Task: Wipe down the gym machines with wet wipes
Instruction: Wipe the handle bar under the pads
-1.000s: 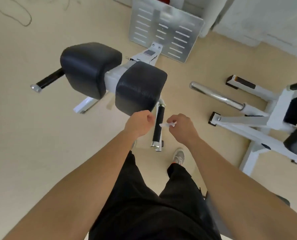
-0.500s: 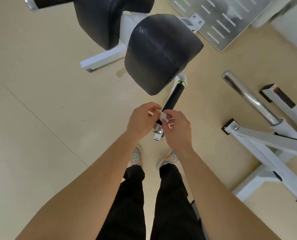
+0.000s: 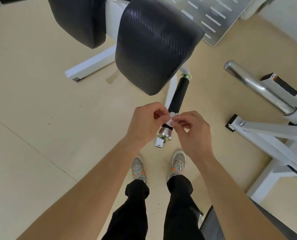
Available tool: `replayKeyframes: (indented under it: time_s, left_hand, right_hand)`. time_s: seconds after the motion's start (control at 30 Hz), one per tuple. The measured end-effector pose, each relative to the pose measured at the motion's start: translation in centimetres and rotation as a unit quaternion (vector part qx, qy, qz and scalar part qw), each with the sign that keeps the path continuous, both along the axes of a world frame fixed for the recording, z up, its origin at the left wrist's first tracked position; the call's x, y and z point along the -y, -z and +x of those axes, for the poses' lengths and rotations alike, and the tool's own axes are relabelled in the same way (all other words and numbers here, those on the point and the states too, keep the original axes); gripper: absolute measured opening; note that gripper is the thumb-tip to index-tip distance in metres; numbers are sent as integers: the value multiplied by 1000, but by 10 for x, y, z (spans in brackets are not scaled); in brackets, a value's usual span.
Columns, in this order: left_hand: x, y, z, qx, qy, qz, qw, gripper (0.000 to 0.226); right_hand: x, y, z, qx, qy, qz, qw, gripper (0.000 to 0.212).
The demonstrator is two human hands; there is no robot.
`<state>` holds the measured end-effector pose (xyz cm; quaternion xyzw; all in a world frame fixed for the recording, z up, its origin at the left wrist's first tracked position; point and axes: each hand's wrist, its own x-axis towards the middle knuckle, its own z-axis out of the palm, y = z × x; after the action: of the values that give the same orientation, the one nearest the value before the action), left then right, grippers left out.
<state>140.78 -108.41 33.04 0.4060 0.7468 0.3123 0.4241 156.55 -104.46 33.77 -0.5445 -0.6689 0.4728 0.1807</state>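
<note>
Pinching a small white wipe [image 3: 172, 116] between them, left hand [image 3: 146, 122] and right hand [image 3: 191, 131] hovered over black handle [image 3: 178, 94], beside pad [image 3: 154, 44].

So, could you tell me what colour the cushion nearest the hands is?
The padded cushion is black with a woven pattern; head view.

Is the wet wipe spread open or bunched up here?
Bunched up: the wet wipe shows only as a small crumpled white wad, pinched between the fingertips of the left hand and the right hand.
</note>
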Motion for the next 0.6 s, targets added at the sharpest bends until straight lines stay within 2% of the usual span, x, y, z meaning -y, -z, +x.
replayKeyframes:
  time_s: [0.1,0.3,0.47,0.6]
  left_hand:
    - [-20,11,3,-3,-14,31,999,7]
    - [-17,15,7,-55,21,74,996,11]
    - [11,0,8,-20,20,43,999,6]
    - [-3,0,1,22,4,7,1000,12]
  right_hand:
    - [-16,14,-4,-6,18,30,999,17]
    - [-19,18,-4,-12,18,50,999,8]
    - [5,6,9,-9,-14,-2,1000,12]
    - [1,8,8,-23,-18,-7,1000,14]
